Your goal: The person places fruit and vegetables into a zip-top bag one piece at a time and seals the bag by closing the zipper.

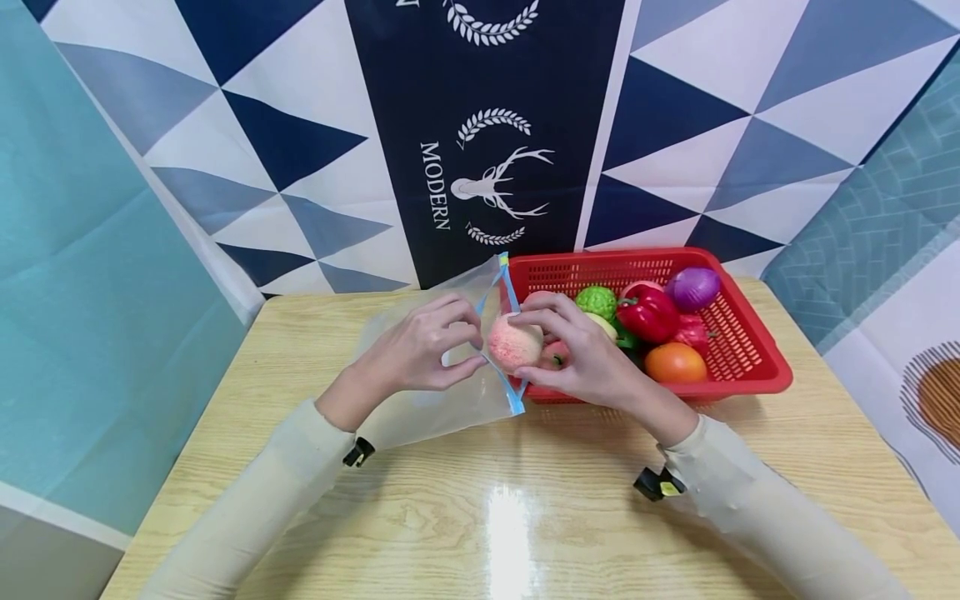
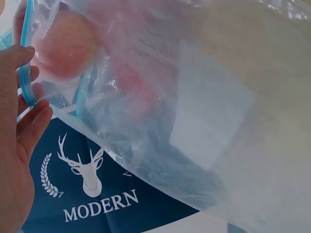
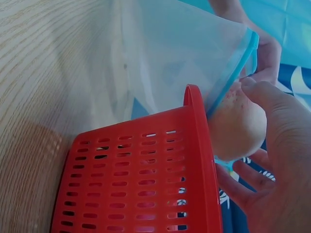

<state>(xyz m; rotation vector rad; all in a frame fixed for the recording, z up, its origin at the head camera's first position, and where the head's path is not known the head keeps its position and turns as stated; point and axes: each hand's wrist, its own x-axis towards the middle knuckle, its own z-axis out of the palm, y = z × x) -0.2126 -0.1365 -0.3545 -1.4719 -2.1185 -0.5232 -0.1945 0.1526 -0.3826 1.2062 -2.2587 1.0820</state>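
A pale pink peach (image 1: pixel 515 342) sits in the grip of my right hand (image 1: pixel 581 350), thumb below and fingers above. It is right at the mouth of a clear zip bag (image 1: pixel 420 417) with blue edging. My left hand (image 1: pixel 427 346) pinches the bag's blue-edged rim, and the mouth stands spread apart. In the left wrist view the peach (image 2: pixel 65 46) shows through the film. From the right wrist view, the blue edge of the bag (image 3: pixel 235 73) runs along the peach (image 3: pixel 238 124), beside the basket's rim.
A red plastic basket (image 1: pixel 750 382) stands right of the bag, its left end under my right hand. It holds a red bell pepper (image 1: pixel 648 313), an orange (image 1: pixel 676 363), a purple onion-like piece (image 1: pixel 693 289) and several others. A patterned cloth (image 1: pixel 300 125) hangs behind the wooden table (image 1: pixel 420 517).
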